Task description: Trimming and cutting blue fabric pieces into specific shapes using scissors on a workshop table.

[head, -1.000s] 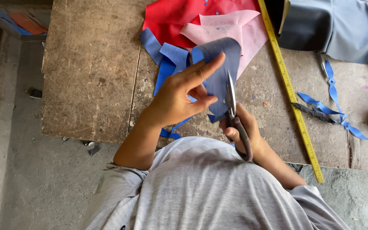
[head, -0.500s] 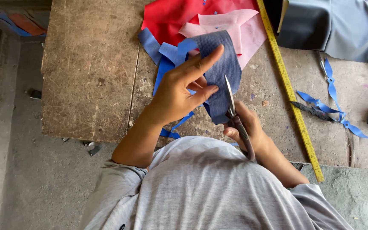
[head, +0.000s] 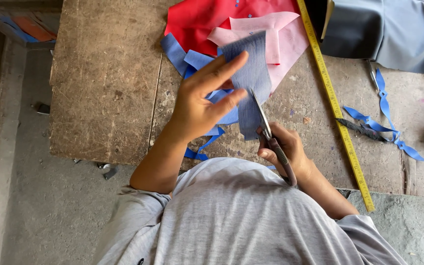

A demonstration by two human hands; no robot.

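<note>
My left hand (head: 199,103) holds up a blue-grey piece of fabric (head: 252,78) above a worn wooden table (head: 104,83), fingers stretched along its left side. My right hand (head: 285,149) grips a pair of scissors (head: 266,125) by the handles near my chest. The blades point away from me and run along the lower right edge of the fabric piece. Blue fabric scraps (head: 182,56) lie under my left hand.
Red cloth (head: 197,19) and pink cloth (head: 280,34) lie at the table's far side. A yellow measuring tape (head: 337,113) runs diagonally on the right. Blue strips (head: 384,108) lie beyond it, with grey cloth (head: 393,29) at the top right. Concrete floor (head: 20,196) lies left.
The fabric piece has turned and now stands taller in my left hand. The scissors have moved along its right edge, and my left fingers have shifted upward.
</note>
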